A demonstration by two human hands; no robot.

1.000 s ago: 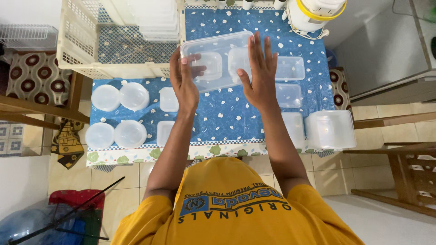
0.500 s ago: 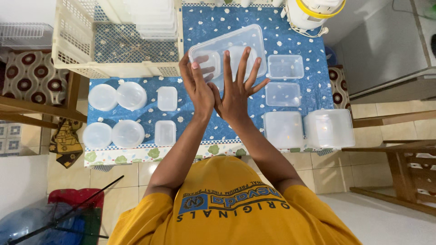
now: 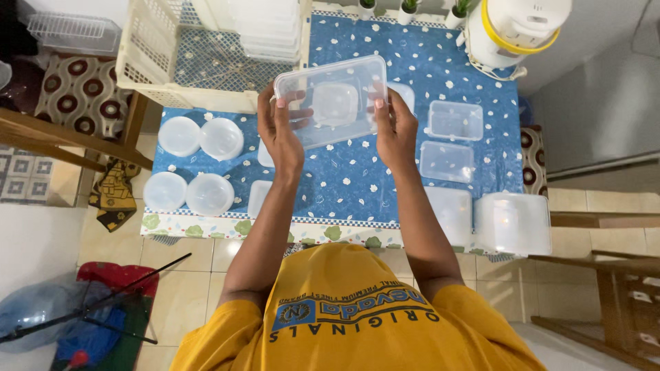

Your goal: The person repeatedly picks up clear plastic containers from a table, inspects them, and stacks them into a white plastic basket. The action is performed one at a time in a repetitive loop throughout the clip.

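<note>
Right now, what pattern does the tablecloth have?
Blue tablecloth with small white flowers, seen in the head view.

Bare blue table (image 3: 344, 189) lies open under the raised clear container (image 3: 331, 102). Round lids (image 3: 189, 165) crowd the left; rectangular containers (image 3: 450, 141) and the cream basket (image 3: 206, 55) hem the right and far sides.

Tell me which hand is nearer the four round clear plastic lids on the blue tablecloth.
Left. The left hand grips the clear rectangular plastic container just beside the round clear plastic lids; the right hand grips its far side.
</note>
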